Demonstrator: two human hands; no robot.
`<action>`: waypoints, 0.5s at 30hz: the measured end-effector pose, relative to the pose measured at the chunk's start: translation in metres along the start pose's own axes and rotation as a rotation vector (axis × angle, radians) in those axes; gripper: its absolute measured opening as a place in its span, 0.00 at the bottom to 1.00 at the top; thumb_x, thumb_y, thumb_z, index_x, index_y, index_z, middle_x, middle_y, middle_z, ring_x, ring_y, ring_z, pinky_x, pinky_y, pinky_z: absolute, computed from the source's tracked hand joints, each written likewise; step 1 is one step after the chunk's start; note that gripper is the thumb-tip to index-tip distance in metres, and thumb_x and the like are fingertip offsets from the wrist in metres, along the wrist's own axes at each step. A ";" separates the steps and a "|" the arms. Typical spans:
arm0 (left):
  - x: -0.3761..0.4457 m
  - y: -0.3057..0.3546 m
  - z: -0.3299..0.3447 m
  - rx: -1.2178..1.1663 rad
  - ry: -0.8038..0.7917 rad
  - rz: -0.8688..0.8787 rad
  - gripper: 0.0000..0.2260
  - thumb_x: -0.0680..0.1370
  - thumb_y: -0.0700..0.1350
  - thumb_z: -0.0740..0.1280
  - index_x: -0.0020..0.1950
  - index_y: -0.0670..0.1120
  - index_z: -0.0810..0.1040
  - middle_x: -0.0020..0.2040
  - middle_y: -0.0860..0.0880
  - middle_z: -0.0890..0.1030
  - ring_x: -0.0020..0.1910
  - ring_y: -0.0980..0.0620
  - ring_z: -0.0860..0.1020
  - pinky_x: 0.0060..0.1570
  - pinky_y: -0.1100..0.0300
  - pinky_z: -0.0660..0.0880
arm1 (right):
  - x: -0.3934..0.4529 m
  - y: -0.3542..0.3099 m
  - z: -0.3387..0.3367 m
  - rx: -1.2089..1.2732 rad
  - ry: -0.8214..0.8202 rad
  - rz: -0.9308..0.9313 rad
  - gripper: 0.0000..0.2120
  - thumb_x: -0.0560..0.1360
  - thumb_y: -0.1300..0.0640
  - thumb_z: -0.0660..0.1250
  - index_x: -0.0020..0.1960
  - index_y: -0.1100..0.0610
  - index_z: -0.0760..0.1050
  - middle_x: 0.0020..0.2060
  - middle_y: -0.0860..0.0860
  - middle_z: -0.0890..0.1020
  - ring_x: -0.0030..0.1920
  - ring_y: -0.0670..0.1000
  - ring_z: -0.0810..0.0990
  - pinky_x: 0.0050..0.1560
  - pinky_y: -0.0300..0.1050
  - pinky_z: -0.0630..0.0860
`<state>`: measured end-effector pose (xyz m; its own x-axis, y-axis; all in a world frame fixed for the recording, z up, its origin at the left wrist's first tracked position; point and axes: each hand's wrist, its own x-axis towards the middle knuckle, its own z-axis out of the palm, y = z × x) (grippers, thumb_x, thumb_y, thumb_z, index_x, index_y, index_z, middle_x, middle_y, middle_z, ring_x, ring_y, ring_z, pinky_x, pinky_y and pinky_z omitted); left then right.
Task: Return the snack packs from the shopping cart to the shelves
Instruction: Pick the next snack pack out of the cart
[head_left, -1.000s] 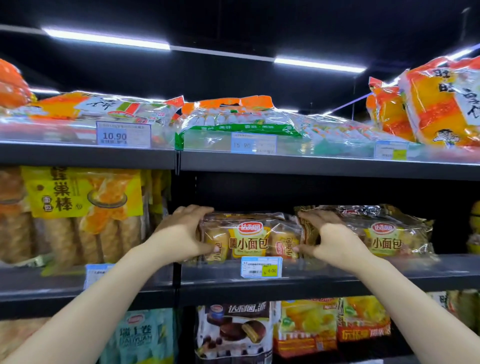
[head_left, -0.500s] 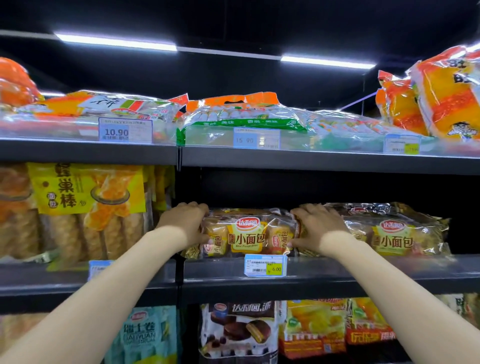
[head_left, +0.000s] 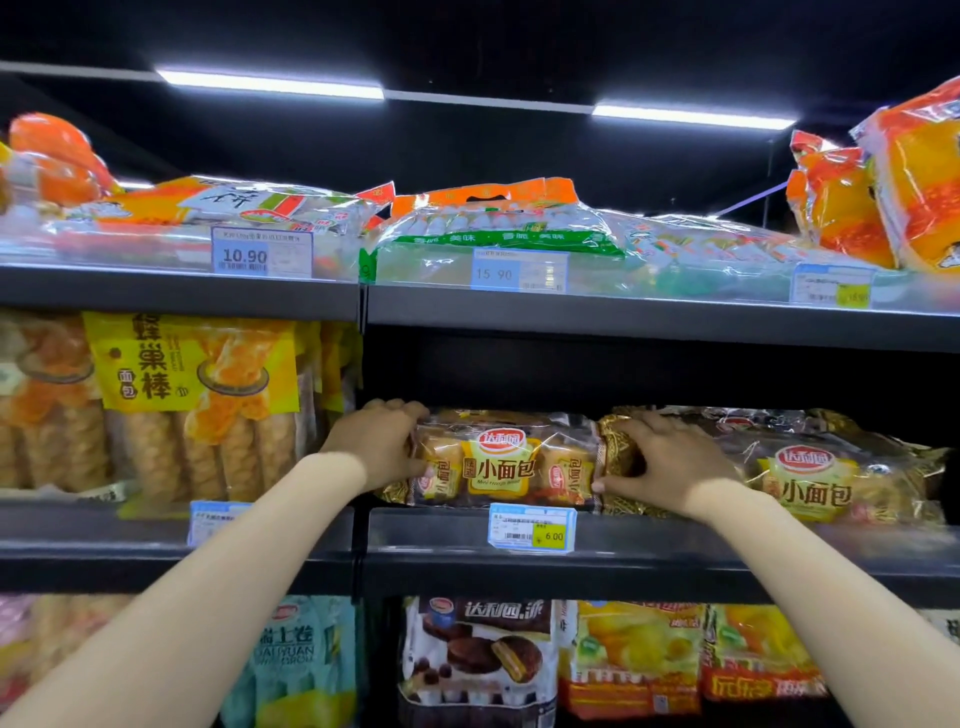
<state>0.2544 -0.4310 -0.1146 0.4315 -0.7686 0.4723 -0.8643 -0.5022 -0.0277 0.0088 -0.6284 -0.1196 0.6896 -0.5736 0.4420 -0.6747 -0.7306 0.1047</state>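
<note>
Head view: the mini bread pack (head_left: 501, 460) sits at the front of the middle shelf (head_left: 649, 545), just left of a matching pack (head_left: 810, 467), with your left hand (head_left: 376, 441) curled round its left end and your right hand (head_left: 667, 460) pinching the crinkled right seal. Likely light, soft, crushable, slippery film, so hold it by the ends, not the middle.

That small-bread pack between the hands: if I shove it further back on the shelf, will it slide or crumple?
The small-bread pack looks soft: clear crinkly film over separate buns, so it probably squashes rather than staying stiff. The glossy wrapper likely slides easily on the shelf. Left hand and right hand gripping both ends should steady it.
</note>
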 end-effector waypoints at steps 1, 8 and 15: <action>0.000 0.002 0.000 -0.014 -0.006 -0.013 0.33 0.74 0.57 0.71 0.75 0.51 0.63 0.71 0.48 0.71 0.68 0.48 0.69 0.61 0.53 0.73 | -0.002 0.004 -0.001 0.002 -0.007 0.002 0.44 0.69 0.26 0.58 0.76 0.47 0.54 0.76 0.50 0.57 0.74 0.55 0.59 0.73 0.51 0.57; -0.004 0.028 -0.006 -0.070 0.026 -0.110 0.32 0.75 0.60 0.68 0.75 0.51 0.63 0.72 0.47 0.69 0.70 0.45 0.68 0.70 0.46 0.65 | -0.018 0.027 -0.010 0.126 0.003 -0.014 0.37 0.72 0.30 0.60 0.75 0.45 0.57 0.75 0.49 0.62 0.72 0.55 0.64 0.70 0.52 0.64; -0.061 0.068 -0.025 -0.197 0.343 0.027 0.24 0.76 0.52 0.70 0.70 0.48 0.72 0.65 0.48 0.76 0.64 0.46 0.72 0.62 0.53 0.70 | -0.062 0.021 -0.031 0.314 0.260 -0.223 0.29 0.74 0.39 0.64 0.71 0.50 0.68 0.62 0.49 0.77 0.61 0.50 0.75 0.59 0.45 0.72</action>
<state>0.1626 -0.4085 -0.1237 0.3251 -0.5868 0.7416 -0.9217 -0.3721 0.1096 -0.0564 -0.5963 -0.1170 0.6933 -0.3068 0.6521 -0.3770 -0.9256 -0.0347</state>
